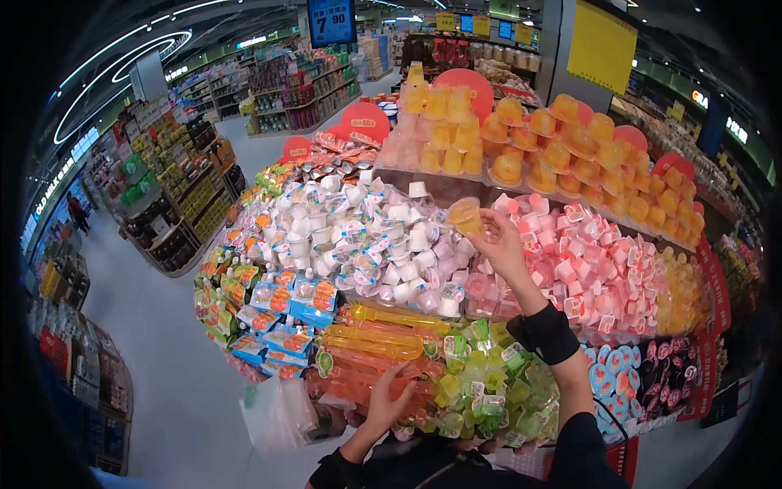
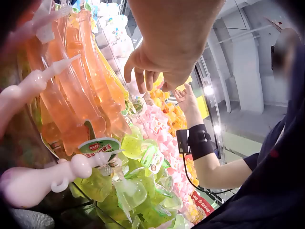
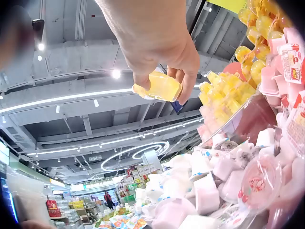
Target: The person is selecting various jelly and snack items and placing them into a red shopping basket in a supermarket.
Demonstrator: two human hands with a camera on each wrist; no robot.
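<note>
**A:** Right wrist view showed it best: the right hand (image 3: 157, 43) had a small yellow jelly cup (image 3: 159, 87) pinched between thumb and fingertips, held up in the air above the display.

**B:** From the head camera the jelly cup (image 1: 465, 215) sat above the far edge of the white cups (image 1: 358, 244), just left of the pink cups (image 1: 570, 269). How did it look to handle?

**A:** Light, I judged, with a thin plastic wall that would give under a hard squeeze, and a foil lid that could tear. A grip on the sides, below the rim, seemed safest; glossy plastic is likely slippery.

**B:** And the left hand (image 1: 389, 401)?

**A:** It lay low and near, its fingers loosely curled, resting on the orange tubes (image 1: 383, 342) without clearly gripping any. The green jelly packs (image 1: 489, 383) lay just right of it.

**B:** Room to move?

**A:** Open air above the heaps. The stacked yellow cups (image 1: 440, 122) on the far tier stood close behind the raised hand, and the heaps looked loose, so a careless sweep could have toppled them. A clear plastic bag (image 1: 277, 416) hung at the near left edge.
</note>
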